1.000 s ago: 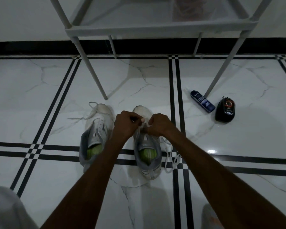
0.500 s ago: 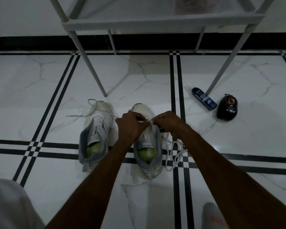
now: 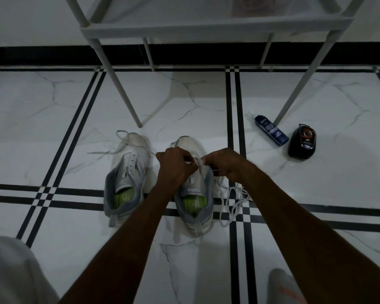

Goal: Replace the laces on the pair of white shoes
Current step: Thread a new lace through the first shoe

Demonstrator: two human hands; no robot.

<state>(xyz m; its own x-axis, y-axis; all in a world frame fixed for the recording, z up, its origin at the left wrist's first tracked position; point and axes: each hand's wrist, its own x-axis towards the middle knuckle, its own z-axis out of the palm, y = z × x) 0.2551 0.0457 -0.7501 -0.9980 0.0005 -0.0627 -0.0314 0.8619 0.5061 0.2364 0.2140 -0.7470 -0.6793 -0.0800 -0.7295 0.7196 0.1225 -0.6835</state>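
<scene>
Two white shoes stand side by side on the white tile floor [image 3: 53, 119], toes pointing away from the person. The left hand [image 3: 176, 166] and the right hand [image 3: 225, 162] sit over the front of the right shoe [image 3: 194, 198]. The fingers of both hands are curled tight and pinch a thin white lace [image 3: 199, 161] between them. More loose lace [image 3: 233, 200] lies in a pile just right of that shoe. The left shoe [image 3: 127, 176] has an old lace [image 3: 121, 142] lying by its toe. A blue bottle [image 3: 271, 133] and a black shoe polish sponge [image 3: 302, 144] lie near a white rack leg [image 3: 294, 93].
</scene>
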